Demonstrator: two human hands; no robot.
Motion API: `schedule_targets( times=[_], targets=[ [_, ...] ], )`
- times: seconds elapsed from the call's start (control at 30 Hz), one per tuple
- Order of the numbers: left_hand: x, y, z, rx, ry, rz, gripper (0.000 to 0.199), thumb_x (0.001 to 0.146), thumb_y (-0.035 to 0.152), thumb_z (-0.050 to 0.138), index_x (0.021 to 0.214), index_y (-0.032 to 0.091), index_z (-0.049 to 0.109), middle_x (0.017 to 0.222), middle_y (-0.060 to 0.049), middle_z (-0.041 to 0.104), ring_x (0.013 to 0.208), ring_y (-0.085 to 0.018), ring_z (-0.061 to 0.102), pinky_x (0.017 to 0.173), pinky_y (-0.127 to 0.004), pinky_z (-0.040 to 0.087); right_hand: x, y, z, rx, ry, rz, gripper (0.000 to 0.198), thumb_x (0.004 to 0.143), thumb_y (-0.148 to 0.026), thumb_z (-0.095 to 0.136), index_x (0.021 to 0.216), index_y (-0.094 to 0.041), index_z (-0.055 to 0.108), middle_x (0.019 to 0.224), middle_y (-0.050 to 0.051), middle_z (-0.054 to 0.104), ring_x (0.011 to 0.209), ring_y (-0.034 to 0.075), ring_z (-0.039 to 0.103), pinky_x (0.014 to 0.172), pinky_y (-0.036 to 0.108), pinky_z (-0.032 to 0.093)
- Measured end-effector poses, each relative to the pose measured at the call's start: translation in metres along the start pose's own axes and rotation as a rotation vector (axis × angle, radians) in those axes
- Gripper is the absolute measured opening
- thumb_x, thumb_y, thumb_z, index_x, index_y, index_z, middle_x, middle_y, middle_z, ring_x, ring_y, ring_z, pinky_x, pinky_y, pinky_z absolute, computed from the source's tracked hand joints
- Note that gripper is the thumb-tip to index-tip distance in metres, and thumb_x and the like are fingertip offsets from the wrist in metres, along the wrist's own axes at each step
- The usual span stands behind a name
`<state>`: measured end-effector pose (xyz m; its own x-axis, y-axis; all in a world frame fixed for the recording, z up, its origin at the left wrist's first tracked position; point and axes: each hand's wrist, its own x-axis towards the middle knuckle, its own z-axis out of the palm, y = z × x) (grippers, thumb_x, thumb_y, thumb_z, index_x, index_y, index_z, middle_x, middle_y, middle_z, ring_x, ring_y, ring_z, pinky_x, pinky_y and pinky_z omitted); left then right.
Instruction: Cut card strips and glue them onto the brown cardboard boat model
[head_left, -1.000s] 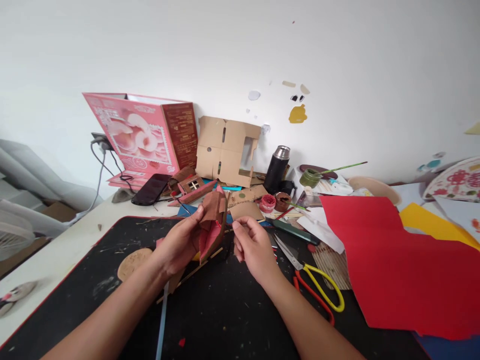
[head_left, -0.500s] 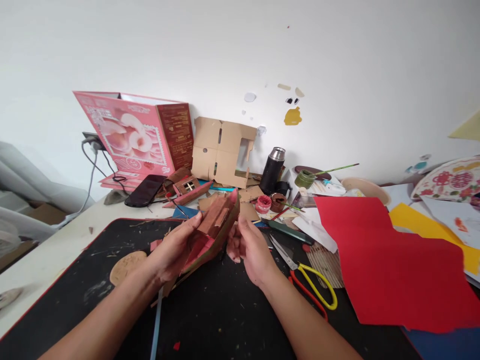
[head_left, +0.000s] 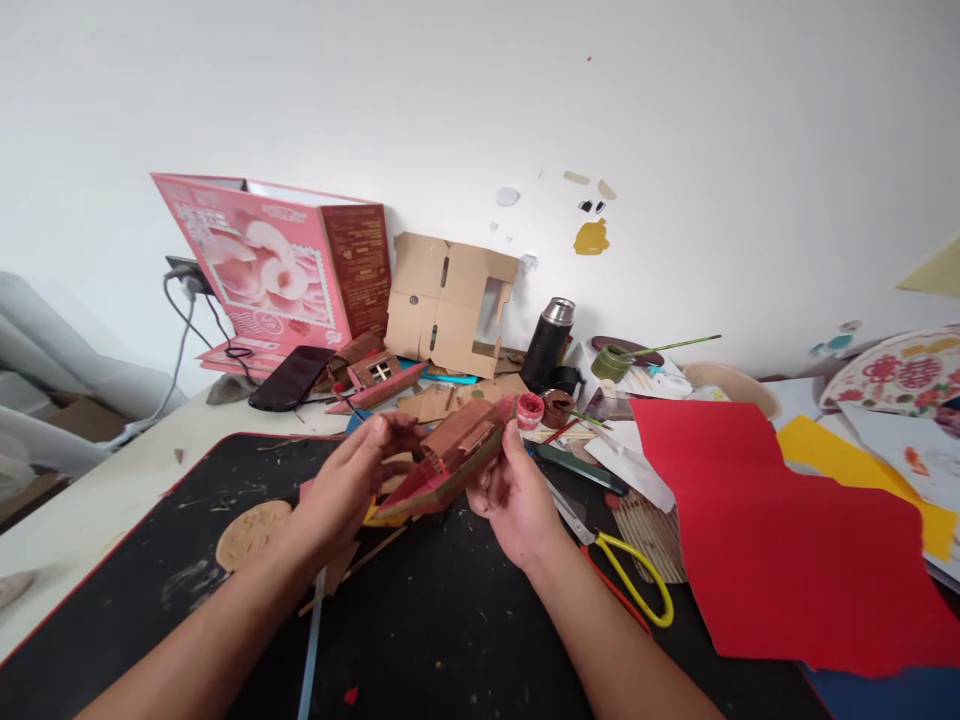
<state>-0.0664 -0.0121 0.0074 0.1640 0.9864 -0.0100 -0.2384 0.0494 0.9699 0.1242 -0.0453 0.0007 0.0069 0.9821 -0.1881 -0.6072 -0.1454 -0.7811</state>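
Note:
A small model boat with a reddish-brown roofed cabin, pink inside and greenish along its outer side, is held tilted above the black mat. My right hand grips its far right end, thumb on the near side and fingers curled below. Beside its left end, my left hand has its fingers apart and partly bent; some fingertips are hidden behind the boat. A thin stick with a red tip shows just beyond the left hand; whether it touches the fingers is unclear. Yellow material shows under the boat's left end.
Scissors with yellow and red handles lie right of my right hand, near a red sheet. Behind stand paint jars, a black flask and cut cardboard. Another small boat and a phone lie at back left.
The boat has moved right and turned flatter. My left hand has let go of it and its fingers have opened, while my right hand has taken hold of its right end.

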Motion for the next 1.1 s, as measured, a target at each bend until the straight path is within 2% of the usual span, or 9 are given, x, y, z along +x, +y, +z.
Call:
schedule_targets(
  times=[0.1,0.27,0.4,0.53,0.67,0.8,0.87,0.97,1.1],
  targets=[
    [-0.004,0.008,-0.005,0.166,0.164,0.281,0.046,0.090,0.069,0.075,0.105,0.025,0.074,0.104,-0.006,0.073,0.098,-0.026,0.067,0.092,-0.036,0.053,0.003,-0.003,-0.003,-0.002,0.010,-0.024,0.072,0.069,-0.087,0.084,0.066,-0.022,0.051,0.056,-0.005,0.050,0.044,0.009,0.041,0.042,0.023,0.025],
    [-0.022,0.029,-0.001,0.541,0.124,0.570,0.025,0.091,0.054,0.078,0.094,0.029,0.079,0.106,-0.007,0.070,0.110,-0.033,0.063,0.101,-0.043,0.048,0.005,-0.004,-0.006,-0.005,-0.015,-0.031,0.071,0.073,-0.086,0.080,0.068,-0.023,0.050,0.058,-0.005,0.050,0.045,0.010,0.044,0.043,0.024,0.027],
    [-0.027,0.033,0.005,0.796,0.014,0.670,0.026,0.086,0.053,0.084,0.102,0.033,0.085,0.108,-0.008,0.073,0.110,-0.035,0.062,0.104,-0.049,0.046,0.004,-0.004,-0.006,0.056,-0.002,-0.025,0.067,0.070,-0.081,0.087,0.072,-0.022,0.055,0.061,-0.005,0.055,0.047,0.010,0.045,0.042,0.022,0.028],
    [-0.030,0.034,0.005,0.859,0.010,0.666,0.036,0.082,0.058,0.088,0.107,0.033,0.084,0.119,-0.010,0.073,0.121,-0.039,0.060,0.114,-0.055,0.041,0.002,-0.005,-0.005,0.106,-0.029,-0.018,0.063,0.070,-0.077,0.091,0.078,-0.022,0.061,0.062,-0.005,0.056,0.047,0.010,0.046,0.041,0.021,0.029],
    [-0.034,0.037,0.000,0.595,0.044,0.478,0.059,0.078,0.062,0.090,0.126,0.031,0.075,0.142,-0.012,0.067,0.138,-0.040,0.057,0.118,-0.053,0.043,0.001,-0.006,-0.006,0.115,-0.063,-0.020,0.057,0.072,-0.074,0.091,0.083,-0.024,0.066,0.065,-0.004,0.060,0.049,0.012,0.049,0.041,0.022,0.031],
    [-0.028,0.036,0.002,0.116,-0.060,-0.022,0.074,0.087,0.079,0.071,0.137,0.025,0.070,0.140,-0.016,0.072,0.128,-0.040,0.068,0.107,-0.051,0.055,-0.001,-0.006,-0.006,0.130,-0.146,-0.009,0.053,0.076,-0.073,0.089,0.089,-0.025,0.070,0.069,-0.003,0.067,0.048,0.012,0.049,0.041,0.022,0.030],
    [-0.021,0.035,0.008,-0.035,-0.112,-0.235,0.076,0.083,0.077,0.076,0.134,0.020,0.073,0.133,-0.018,0.077,0.128,-0.040,0.069,0.106,-0.050,0.056,-0.002,-0.005,-0.005,0.135,-0.194,0.004,0.051,0.077,-0.071,0.090,0.091,-0.025,0.071,0.074,-0.003,0.072,0.047,0.011,0.050,0.040,0.022,0.030],
    [-0.015,0.036,0.020,-0.151,-0.188,-0.339,0.064,0.089,0.064,0.080,0.131,0.016,0.076,0.133,-0.018,0.079,0.134,-0.037,0.068,0.112,-0.043,0.053,-0.003,-0.004,-0.005,0.136,-0.241,0.034,0.051,0.077,-0.070,0.091,0.093,-0.025,0.073,0.074,-0.002,0.073,0.047,0.011,0.053,0.040,0.021,0.030],
    [-0.016,0.041,0.029,-0.206,-0.227,-0.449,0.066,0.092,0.062,0.078,0.138,0.015,0.075,0.125,-0.017,0.082,0.120,-0.037,0.076,0.097,-0.040,0.059,-0.002,0.000,-0.006,0.131,-0.273,0.076,0.054,0.078,-0.074,0.087,0.090,-0.023,0.072,0.062,-0.004,0.066,0.046,0.012,0.056,0.039,0.020,0.032]
  ],
)
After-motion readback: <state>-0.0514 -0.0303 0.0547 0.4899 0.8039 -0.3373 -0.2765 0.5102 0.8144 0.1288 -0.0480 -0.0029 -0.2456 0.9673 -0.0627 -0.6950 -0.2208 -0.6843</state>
